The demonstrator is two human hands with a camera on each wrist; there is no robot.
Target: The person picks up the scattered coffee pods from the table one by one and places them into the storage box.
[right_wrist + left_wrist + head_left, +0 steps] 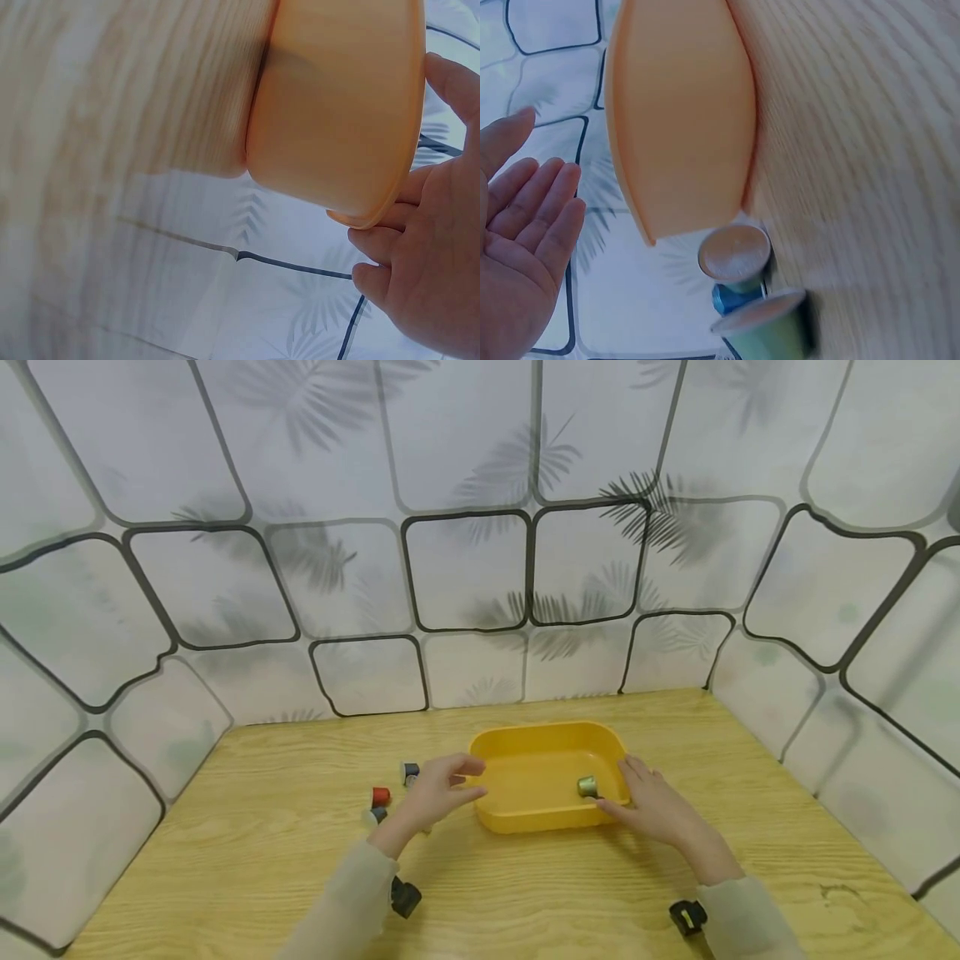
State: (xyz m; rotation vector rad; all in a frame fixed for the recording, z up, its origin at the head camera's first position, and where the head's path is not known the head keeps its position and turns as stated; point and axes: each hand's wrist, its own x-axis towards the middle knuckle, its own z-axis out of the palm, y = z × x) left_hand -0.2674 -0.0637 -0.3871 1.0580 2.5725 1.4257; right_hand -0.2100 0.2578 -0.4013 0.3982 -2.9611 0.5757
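A yellow plastic tray [525, 821] stands on the wooden table. Inside it, near its right front corner, lies a green coffee capsule [587, 786]; something small beside it is partly covered by the right thumb. My right hand [660, 806] holds that corner, thumb on the front rim and fingers along the right rim. At the tray's left end, my left hand [435, 793] holds nothing, its fingers spread and apart from the thumb. Left of this hand lie several coffee capsules, among them a red capsule [381, 797] and a dark blue capsule [409, 772]; the hand partly hides others.
The wooden table [300, 877] runs to a patterned cloth [472, 568] hanging behind and at both sides. In the left wrist view, a capsule with a pale lid [735, 253] lies close to the tray. Each wrist wears a small black device.
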